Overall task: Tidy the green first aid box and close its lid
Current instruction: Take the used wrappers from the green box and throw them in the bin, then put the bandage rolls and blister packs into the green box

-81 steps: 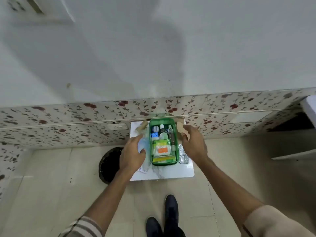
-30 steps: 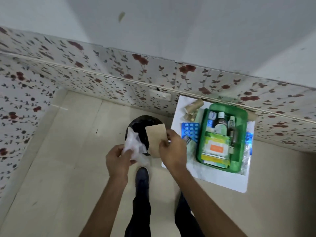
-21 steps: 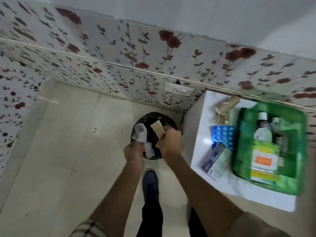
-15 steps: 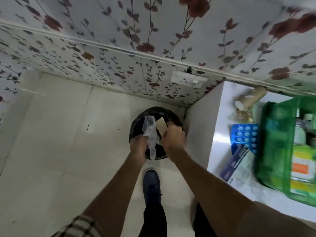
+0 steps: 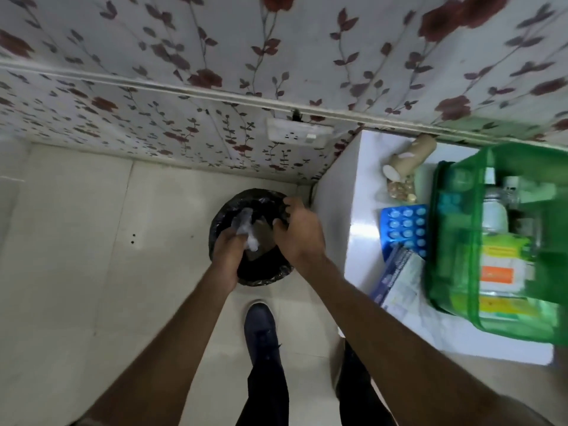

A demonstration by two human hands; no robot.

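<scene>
The green first aid box (image 5: 455, 241) stands open on a white table (image 5: 362, 192) at the right, with bottles and cartons inside; I see no lid. Both hands hang over a black-lined bin (image 5: 261, 279) on the floor. My left hand (image 5: 229, 253) grips a crumpled white plastic wrapper (image 5: 247, 233) above the bin's mouth. My right hand (image 5: 299, 235) has its fingers spread at the bin's far rim and holds nothing. A brown card (image 5: 261, 241) lies inside the bin below it.
On the table left of the box lie a blue blister pack (image 5: 402, 226), a purple carton with a leaflet (image 5: 396, 278), a brown roll (image 5: 412, 158) and loose pills. A wall socket (image 5: 299, 135) sits above the bin. My shoe (image 5: 261, 330) stands just before it.
Both hands carried the wrapper and the brown card from the table to the bin. The right hand has let the card drop in; the left still holds the wrapper.
</scene>
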